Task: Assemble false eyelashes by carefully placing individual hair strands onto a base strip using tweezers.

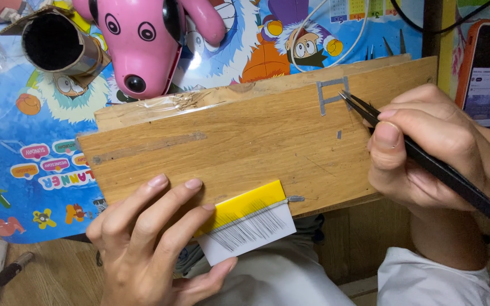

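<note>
A wooden board [245, 141] lies across the desk edge. My left hand [154, 243] rests on its near edge and pinches a small yellow and white card [248, 222] marked with many fine dark lines. My right hand [426, 147] grips black tweezers [370, 113]. Their tips touch a thin grey strip shape [331, 93] stuck on the board's far right part. A tiny grey piece [339, 134] sits just below it, and another grey bit [296, 199] lies at the card's right corner.
A pink toy dog [143, 39] and a cardboard tube [58, 42] stand behind the board on a colourful cartoon mat [35, 170]. A phone in an orange case [488, 73] leans at the far right. White cable [358, 28] runs at the back.
</note>
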